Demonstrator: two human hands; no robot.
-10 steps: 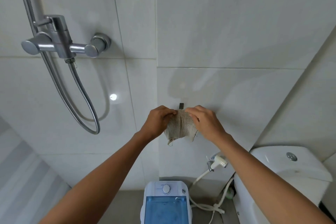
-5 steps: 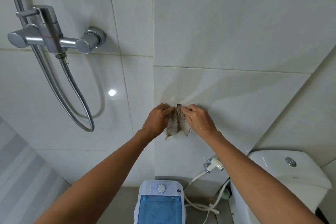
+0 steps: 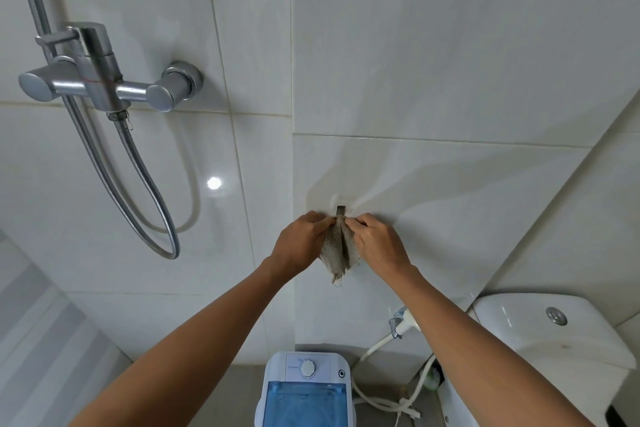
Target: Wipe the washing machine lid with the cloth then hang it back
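**Cloth pinched at the wall hook, both hands level with it**

Forearms reach up and forward from the bottom of the view, meeting at the tiled wall. Between them, low and nearest the person, stands the washing machine (image 3: 304, 392), its blue see-through lid (image 3: 304, 406) facing up and its round dial at the far edge. It sits well below the hands and nothing touches it.

Farther out, the left hand (image 3: 299, 243) and the right hand (image 3: 375, 241) close on the top of the cloth (image 3: 339, 250) from either side, each pinching its upper edge between thumb and fingers. The cloth hangs straight down between them, long axis vertical, narrowing to a frayed tip below the wrists. Both hands are about equally near, so neither leads.

The relation that counts is up and slightly beyond: the small dark hook (image 3: 340, 210) on the wall sits just above the gathered top of the cloth, touching or nearly touching it. Whether the fabric is caught over the hook cannot be told, as the fingers cover the join. Judging from the pose, the work is right at the hook, and any move there is a short vertical one along the cloth's own axis.

To the left hang the shower tap and hose; to the right, the toilet tank.
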